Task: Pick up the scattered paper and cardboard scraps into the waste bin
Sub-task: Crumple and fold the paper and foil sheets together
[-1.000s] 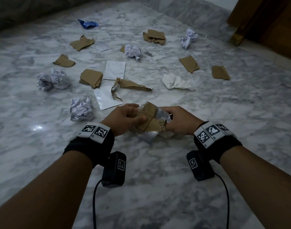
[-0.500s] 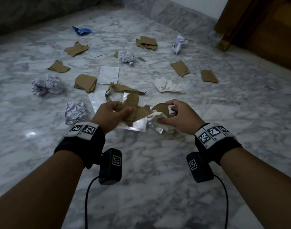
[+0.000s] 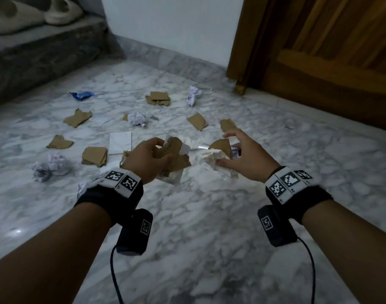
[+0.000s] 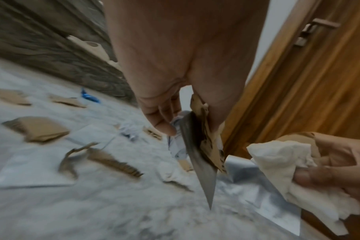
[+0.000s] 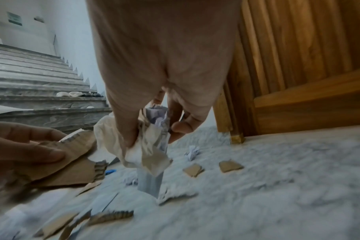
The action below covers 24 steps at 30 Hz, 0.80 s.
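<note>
My left hand (image 3: 163,151) grips a bundle of torn brown cardboard (image 3: 175,150) with a white sheet behind it, held above the marble floor. In the left wrist view that hand (image 4: 187,126) pinches the cardboard (image 4: 210,146) against a grey sheet (image 4: 201,175). My right hand (image 3: 231,150), a little apart to the right, pinches a crumpled white tissue (image 3: 211,159) and a cardboard piece (image 3: 219,144), its upper fingers spread. The right wrist view shows its thumb and fingers (image 5: 131,129) round the tissue (image 5: 142,152) and a paper wad (image 5: 157,116). No waste bin is in view.
Cardboard scraps (image 3: 94,155), paper balls (image 3: 50,166) (image 3: 138,119), a flat white sheet (image 3: 120,142) and a blue wrapper (image 3: 81,95) lie on the floor (image 3: 198,249) ahead. A stone step with sandals (image 3: 34,14) rises at far left; a wooden door (image 3: 330,62) stands at right.
Both hands have lifted and drawn apart, each keeping part of the bundle. The right hand's upper fingers have spread. The head view has tilted up, showing the step and door.
</note>
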Motion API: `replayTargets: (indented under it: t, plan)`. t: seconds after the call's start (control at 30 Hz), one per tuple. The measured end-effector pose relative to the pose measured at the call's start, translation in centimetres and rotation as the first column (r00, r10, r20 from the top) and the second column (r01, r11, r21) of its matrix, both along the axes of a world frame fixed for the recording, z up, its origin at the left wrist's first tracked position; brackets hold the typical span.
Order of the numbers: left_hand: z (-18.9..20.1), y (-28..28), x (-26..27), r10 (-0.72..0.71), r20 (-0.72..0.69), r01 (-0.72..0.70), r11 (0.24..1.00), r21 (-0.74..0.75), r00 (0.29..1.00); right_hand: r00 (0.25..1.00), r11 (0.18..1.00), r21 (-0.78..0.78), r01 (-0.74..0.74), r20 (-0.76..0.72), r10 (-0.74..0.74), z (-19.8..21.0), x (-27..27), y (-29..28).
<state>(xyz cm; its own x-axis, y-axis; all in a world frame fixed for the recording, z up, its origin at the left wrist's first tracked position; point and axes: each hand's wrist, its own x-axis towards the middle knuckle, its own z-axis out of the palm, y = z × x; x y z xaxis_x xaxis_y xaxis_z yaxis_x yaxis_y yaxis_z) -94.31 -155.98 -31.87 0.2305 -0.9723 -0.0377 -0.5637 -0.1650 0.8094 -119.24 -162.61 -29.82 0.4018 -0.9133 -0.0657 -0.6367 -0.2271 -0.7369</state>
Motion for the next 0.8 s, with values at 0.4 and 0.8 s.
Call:
replayTargets:
  t: [0.4,0.8]
  plan:
    - [19.9,0.6,-11.4,-0.399,-0.013,0.396,0.912,-0.112,0.917,0.956,0.945,-0.181,0.273,-0.062,-0.287,19.7,-11.8,8.4]
    - [30.5,9.7,-30.2,-0.785,-0.128,0.734,0.614,-0.290,0.606,0.719,0.687,-0.242,0.685,0.070,-0.692,29.7,-25.0,29.3]
